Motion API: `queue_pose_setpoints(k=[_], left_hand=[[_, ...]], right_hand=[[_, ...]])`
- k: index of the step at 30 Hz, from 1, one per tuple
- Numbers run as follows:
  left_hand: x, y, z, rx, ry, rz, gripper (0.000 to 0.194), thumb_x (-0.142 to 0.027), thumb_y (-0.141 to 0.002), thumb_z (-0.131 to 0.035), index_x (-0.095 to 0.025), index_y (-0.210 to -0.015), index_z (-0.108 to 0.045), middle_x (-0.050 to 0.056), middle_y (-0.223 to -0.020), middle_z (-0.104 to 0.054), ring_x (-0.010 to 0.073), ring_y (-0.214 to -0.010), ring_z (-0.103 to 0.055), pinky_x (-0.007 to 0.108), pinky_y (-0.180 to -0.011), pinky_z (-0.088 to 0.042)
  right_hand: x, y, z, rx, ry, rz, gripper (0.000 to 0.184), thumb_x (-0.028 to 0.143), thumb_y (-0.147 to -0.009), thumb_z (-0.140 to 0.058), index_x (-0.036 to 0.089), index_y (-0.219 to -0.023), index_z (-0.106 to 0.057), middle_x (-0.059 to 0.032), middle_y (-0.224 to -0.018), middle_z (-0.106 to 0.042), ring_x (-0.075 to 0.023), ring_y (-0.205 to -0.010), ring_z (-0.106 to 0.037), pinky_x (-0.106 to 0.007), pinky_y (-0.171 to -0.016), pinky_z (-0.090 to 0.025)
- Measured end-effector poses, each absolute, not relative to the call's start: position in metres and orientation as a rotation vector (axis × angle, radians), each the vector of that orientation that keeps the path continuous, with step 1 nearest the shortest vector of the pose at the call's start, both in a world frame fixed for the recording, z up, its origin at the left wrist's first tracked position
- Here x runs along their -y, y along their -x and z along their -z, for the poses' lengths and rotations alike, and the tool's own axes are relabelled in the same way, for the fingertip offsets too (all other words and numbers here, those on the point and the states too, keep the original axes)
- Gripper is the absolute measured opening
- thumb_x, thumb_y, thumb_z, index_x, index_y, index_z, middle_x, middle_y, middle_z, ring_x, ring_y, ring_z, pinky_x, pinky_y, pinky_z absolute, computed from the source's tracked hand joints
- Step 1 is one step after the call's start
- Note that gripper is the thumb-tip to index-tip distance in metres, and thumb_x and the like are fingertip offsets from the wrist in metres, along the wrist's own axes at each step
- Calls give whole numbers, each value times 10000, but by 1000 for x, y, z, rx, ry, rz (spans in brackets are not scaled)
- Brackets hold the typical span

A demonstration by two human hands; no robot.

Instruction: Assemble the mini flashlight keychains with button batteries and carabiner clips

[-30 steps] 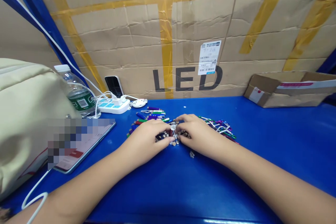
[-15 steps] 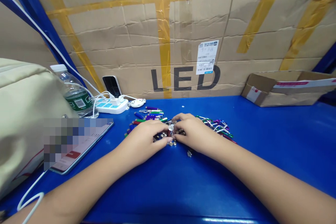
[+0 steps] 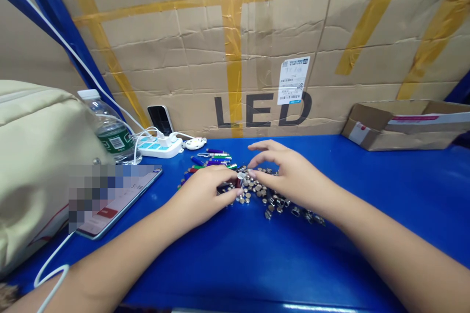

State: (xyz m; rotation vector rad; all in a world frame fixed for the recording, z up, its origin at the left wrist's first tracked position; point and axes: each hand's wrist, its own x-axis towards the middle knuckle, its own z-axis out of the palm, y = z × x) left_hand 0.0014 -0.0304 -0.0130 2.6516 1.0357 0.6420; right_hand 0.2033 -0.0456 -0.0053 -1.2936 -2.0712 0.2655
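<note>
My left hand (image 3: pixel 211 188) is closed, with thumb and fingers pinching a small dark red metal tube (image 3: pixel 239 182). The tube stands upright and its silvery open end faces up. Just to its right hovers my right hand (image 3: pixel 284 166), thumb and fingers spread apart, with nothing visible held. Beneath and around the right hand lies a pile of small silver metal caps (image 3: pixel 259 188). Several colourful metal tubes (image 3: pixel 216 159), mostly blue, purple and green, lie behind the left hand, which partly hides them.
A large taped carton (image 3: pixel 191 68) stands along the back of the blue table (image 3: pixel 220 264). At left are a beige bag (image 3: pixel 44 156), a water bottle (image 3: pixel 115 137), a white power strip (image 3: pixel 157 147), an upright phone (image 3: pixel 160 120) and a tablet (image 3: pixel 117 205). An open cardboard box (image 3: pixel 414 134) sits at back right.
My right hand has moved away from the tube to the right and spread its fingers, uncovering the caps and covering the coloured clips. The left hand still holds the tube.
</note>
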Motion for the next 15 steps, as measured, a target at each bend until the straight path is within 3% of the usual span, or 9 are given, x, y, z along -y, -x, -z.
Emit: queue_pose_setpoints(k=[6,15], left_hand=[[32,-1,14,-993,-2652,-678,114,-244,-834,-590,-192,-910,-659,16,-854,-664,162,-826,-588,263,-735,-425],[30,-1,15,-970,-2708,-664,133,-257,-852,-561,-189,-920,-653,33,-890,-672,178,-865,-598,277,-760,-437]], right_hand=[[56,-197,-1,2036,1134,-392,88,268,-782,-621,228,-811,-694,-55,-1222,-585,-208,-1137,-548,-373,-969,-422],[54,-192,6,2028,1070,-334,85,249,-785,-614,229,-822,-688,-61,-1183,-601,-208,-1124,-556,-371,-969,-426]])
